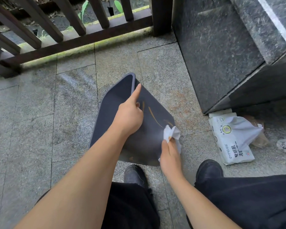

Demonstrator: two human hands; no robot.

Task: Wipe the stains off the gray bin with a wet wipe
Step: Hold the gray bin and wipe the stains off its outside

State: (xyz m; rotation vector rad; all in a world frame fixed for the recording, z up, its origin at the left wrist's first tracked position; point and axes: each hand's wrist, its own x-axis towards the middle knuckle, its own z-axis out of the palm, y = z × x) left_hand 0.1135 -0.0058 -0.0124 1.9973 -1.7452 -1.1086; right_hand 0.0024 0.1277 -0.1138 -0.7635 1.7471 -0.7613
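A: What do you have on the feed, biggest thing first?

B: I see the granite-tile floor (40,129), with the gray bin (147,146) lying tipped at centre, mouth toward eleven o'clock. I can see nothing inside it.

A: And the hands?

B: My left hand (129,116) steadies the bin's upper side, forefinger straight along it, the rest curled. My right hand (169,156), at five o'clock on the bin, is clamped on a crumpled wet wipe (171,132) that touches the side wall.

A: Which step is this?

B: Wiping, midway I'd judge. Orange stains (153,116) run just above the wipe, another lower (131,158). Next I'd scrub toward twelve across them.

A: Spare wipes?

B: An opened wet-wipe pack (233,146) at three o'clock.
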